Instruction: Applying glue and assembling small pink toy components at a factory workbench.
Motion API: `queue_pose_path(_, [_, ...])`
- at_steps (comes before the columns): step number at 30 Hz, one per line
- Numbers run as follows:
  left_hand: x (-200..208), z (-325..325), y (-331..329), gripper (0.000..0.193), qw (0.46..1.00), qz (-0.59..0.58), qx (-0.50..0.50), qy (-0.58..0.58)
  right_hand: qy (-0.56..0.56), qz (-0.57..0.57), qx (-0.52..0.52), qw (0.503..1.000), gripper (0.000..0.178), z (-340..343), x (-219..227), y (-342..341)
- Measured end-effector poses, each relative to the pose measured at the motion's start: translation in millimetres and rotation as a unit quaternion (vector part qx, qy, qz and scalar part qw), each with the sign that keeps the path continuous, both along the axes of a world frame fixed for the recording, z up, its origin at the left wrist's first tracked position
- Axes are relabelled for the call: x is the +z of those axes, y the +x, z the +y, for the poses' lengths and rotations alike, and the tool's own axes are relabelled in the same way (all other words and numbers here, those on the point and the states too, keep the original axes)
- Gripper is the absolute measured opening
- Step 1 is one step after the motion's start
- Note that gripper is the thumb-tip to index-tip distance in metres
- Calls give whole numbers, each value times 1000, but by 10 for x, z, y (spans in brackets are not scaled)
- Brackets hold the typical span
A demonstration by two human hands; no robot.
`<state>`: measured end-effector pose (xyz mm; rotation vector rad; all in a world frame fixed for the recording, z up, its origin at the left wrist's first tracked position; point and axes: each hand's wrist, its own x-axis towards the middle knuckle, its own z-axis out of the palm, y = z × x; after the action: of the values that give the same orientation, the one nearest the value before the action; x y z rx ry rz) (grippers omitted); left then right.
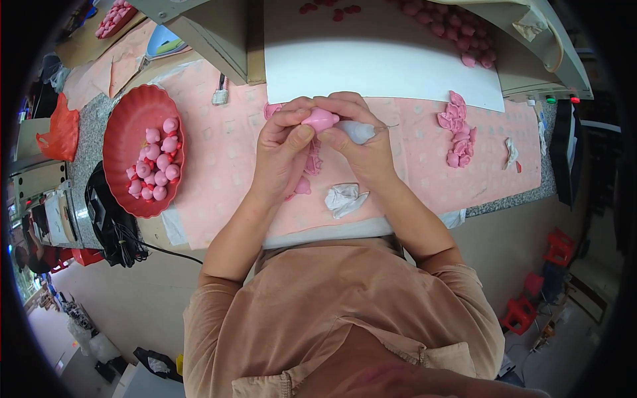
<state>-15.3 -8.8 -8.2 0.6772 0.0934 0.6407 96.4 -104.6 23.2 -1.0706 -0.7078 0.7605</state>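
Observation:
Both my hands meet over the middle of the cloth, pinching a small rounded pink piece (321, 119) between thumbs and fingers. My left hand (277, 149) is closed on its left side. My right hand (363, 149) touches its right end and also holds a translucent squeeze bottle (358, 132) with a thin needle-like tip pointing right. Below the hands, pink molded pieces (313, 161) lie on the cloth, partly hidden by my left hand. A crumpled white wipe or paper (345, 199) lies nearer to me.
On the left stands a red scalloped bowl (110, 142) with several round pink pieces. Pink scraps (458, 136) lie to the right on the pink cloth (411, 179). A pink pile (458, 33) sits on white paper (318, 73) under a shelf. A brush (220, 93) lies behind.

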Motion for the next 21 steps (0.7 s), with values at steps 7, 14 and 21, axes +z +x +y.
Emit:
queue_pose_path(7, [22,-30,11,17,999,-22,8,34,19,-108,-31,994,34,-20,-67,10])
queue_pose_path(14, [24,-43,17,17,999,-23,4,30,15,-112,-38,993,32,-30,-124,21])
queue_pose_path(21, [28,-41,17,17,999,-21,0,25,19,-107,-37,993,30,-25,-105,14])
